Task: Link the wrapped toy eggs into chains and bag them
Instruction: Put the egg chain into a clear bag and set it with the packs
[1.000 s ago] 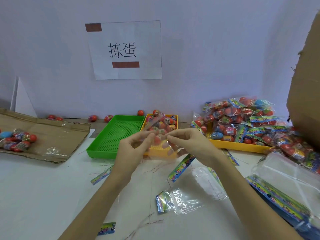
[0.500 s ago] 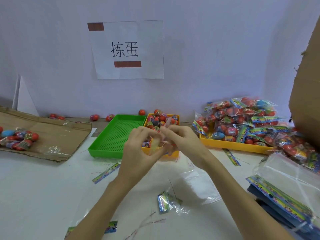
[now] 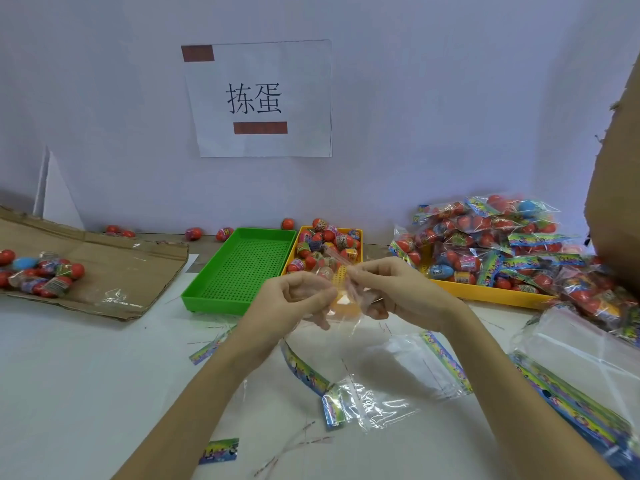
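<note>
The clear film [image 3: 341, 296] between the left hand [image 3: 294, 303] and right hand [image 3: 398, 296] is smeared by blur, so each grip stays unreadable. The cardboard box [image 3: 616, 202] runs off the right edge, and the stack of empty bags [image 3: 588, 368] gets clipped at the lower right corner.

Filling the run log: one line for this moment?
left hand: pinching clear bag | right hand: pinching same bag | green tray: empty | phase: bagging

Two hands [image 3: 294, 301], three trays [image 3: 239, 268], one wall sign [image 3: 259, 98].
</note>
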Demonstrator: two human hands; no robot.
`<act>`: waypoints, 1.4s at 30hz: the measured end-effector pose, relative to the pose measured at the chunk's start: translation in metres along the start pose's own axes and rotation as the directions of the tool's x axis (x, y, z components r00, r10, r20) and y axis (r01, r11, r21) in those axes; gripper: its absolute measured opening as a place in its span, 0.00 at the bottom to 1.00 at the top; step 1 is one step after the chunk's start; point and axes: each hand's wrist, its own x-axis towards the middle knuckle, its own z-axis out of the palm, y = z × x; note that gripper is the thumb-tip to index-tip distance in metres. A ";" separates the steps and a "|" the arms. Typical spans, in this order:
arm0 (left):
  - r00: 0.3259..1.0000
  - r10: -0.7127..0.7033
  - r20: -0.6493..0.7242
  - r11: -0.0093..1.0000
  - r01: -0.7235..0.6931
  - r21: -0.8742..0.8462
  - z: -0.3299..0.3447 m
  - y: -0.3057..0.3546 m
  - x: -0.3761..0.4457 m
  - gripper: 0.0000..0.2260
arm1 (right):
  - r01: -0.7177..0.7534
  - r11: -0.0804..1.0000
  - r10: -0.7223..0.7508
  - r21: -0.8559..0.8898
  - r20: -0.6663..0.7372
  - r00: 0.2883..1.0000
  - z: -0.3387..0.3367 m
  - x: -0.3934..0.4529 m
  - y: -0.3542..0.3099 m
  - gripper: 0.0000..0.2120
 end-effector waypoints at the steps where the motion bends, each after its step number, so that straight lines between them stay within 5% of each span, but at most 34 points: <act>1: 0.999 0.006 -0.045 1.000 -0.006 -0.005 0.001 -0.002 0.001 0.13 | -0.009 0.999 0.007 -0.036 -0.064 0.998 -0.001 0.001 0.001 0.18; 4: 0.988 0.073 -0.136 0.995 -0.063 0.073 0.000 -0.008 0.003 0.07 | -0.042 0.941 -0.070 -0.336 -0.314 0.947 0.002 0.009 0.004 0.07; 6: 0.975 0.138 -0.174 0.980 -0.110 0.165 -0.001 -0.013 0.005 0.04 | -0.054 0.831 -0.255 -0.554 -0.465 0.848 0.011 0.015 0.006 0.08; 8: 0.962 0.178 -0.207 0.963 -0.126 0.238 -0.002 -0.016 0.007 0.04 | 0.038 0.719 -0.478 -0.694 -0.453 0.752 0.019 0.019 0.006 0.09; 10: 0.955 0.212 -0.207 0.954 -0.156 0.255 -0.002 -0.018 0.007 0.03 | 0.147 0.636 -0.583 -0.758 -0.346 0.735 0.024 0.021 0.005 0.05; 21: 0.937 0.299 -0.183 0.906 -0.218 0.363 -0.002 -0.016 0.005 0.05 | 0.139 0.683 -0.430 -0.717 -0.242 0.870 0.033 0.021 0.005 0.05; 30: 0.903 0.352 -0.247 0.850 -0.199 0.487 0.001 -0.015 0.000 0.10 | 0.103 0.656 -0.446 -0.747 -0.274 0.852 0.033 0.019 0.003 0.02; 42: 0.917 0.374 -0.139 0.839 -0.271 0.472 0.000 -0.013 0.002 0.09 | 0.040 0.887 -0.140 -0.461 -0.185 0.973 0.038 0.014 -0.005 0.11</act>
